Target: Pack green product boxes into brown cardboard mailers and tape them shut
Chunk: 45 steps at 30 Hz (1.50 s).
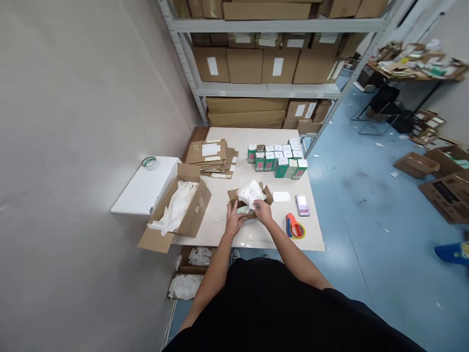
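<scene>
A small open cardboard box (pixel 268 196) sits near the front of the white table (pixel 252 237), stuffed with white packing paper (pixel 250 193). My left hand (pixel 233 219) rests against the box's near left side, fingers curled around its edge. My right hand (pixel 263 211) grips the near right side, with a green item just visible between the hands. Both hands are closed on the box.
A stack of flat cardboard mailers (pixel 212 157) and a group of green-and-white small boxes (pixel 278 159) lie further back. A tape dispenser (pixel 295 227), a white card (pixel 281 196) and a purple pad (pixel 302 205) lie to the right. A large open carton of white paper (pixel 178 208) hangs off the left. Shelves (pixel 267 88) stand behind.
</scene>
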### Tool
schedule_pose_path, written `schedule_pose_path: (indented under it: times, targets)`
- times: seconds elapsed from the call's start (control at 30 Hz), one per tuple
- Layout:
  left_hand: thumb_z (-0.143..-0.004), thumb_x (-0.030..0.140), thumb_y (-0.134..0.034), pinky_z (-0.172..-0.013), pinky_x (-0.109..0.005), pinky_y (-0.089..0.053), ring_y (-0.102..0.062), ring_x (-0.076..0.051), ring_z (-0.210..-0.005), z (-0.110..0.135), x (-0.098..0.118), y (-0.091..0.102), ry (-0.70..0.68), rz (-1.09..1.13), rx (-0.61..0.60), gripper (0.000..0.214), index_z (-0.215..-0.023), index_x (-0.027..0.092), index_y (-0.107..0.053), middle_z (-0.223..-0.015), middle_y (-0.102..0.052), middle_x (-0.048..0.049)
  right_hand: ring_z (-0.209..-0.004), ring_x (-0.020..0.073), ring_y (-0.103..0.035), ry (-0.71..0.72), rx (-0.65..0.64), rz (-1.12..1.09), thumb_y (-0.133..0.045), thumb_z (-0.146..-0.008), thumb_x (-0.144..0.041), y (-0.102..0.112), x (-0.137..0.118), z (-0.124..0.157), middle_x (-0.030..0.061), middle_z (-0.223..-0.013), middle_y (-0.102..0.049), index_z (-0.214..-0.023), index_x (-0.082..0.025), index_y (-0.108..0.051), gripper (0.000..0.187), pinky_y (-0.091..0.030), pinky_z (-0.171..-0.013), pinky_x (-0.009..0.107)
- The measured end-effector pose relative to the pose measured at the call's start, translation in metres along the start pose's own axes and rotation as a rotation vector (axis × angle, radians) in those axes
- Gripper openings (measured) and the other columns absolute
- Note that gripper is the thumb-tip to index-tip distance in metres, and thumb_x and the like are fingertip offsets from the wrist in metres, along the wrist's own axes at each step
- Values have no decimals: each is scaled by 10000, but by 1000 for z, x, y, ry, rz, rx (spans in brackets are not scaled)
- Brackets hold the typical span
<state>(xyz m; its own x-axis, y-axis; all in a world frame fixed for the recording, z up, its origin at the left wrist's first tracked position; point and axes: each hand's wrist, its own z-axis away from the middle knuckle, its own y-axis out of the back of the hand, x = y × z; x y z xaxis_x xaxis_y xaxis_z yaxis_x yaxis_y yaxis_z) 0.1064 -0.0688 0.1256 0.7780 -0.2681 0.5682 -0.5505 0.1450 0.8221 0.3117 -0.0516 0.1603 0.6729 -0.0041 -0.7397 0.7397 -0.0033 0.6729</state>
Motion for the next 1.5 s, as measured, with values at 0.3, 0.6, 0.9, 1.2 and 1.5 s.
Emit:
schedule_pose_path:
  times: [0.3, 0.6, 0.9, 1.2, 1.5]
  targets:
    - [-840, 268, -769, -1286, -628, -149, 82, -394, -1606, -37, -23, -37, -134, 56, -205, 138, -960, 222, -817, -1730, -240, -11, -1066, 303, -720, -221, -205, 290, -662, -893, -262, 10, 12, 2, 104, -1047, -790, -1174, -232, -757, 299, -539, -927, 353]
    - [-778, 213, -817, -1296, -547, -218, -24, -379, -1613, -26, -62, -38, -94, 132, -276, 372, -1148, 218, -778, -1738, -209, -37, -1498, 318, -413, -252, -166, 189, -610, -955, -362, -49, 26, -11, 151, -1561, -515, -1439, -194, -604, 513, -361, -1218, 469]
    - [-863, 389, -765, -1118, -469, -484, -552, -345, -1386, -4, -103, -32, 496, 481, -117, 900, -1609, 172, -312, -1495, -583, -173, -1540, 302, -335, -172, 50, 188, -501, -962, -288, -68, 26, 34, 112, -1541, -549, -1407, -178, -633, 477, -337, -1244, 514]
    - [-884, 346, -695, -1201, -416, -411, -429, -283, -1494, -1, -80, -20, -27, 364, -190, 778, -1593, 250, -389, -1595, -490, -89, -1429, 299, -485, -258, 335, 155, -506, -943, -343, -36, 32, 84, 140, -1487, -573, -1464, -205, -559, 542, -387, -1215, 521]
    - [-789, 53, -643, -1241, -525, -324, -96, -307, -1616, 0, -76, -36, -182, 59, -390, 802, -1548, 224, -451, -1721, -244, -120, -1327, 333, -595, -563, 382, -6, -609, -856, -365, -28, 68, 82, 213, -1600, -438, -1606, -159, -342, 823, -550, -1025, 470]
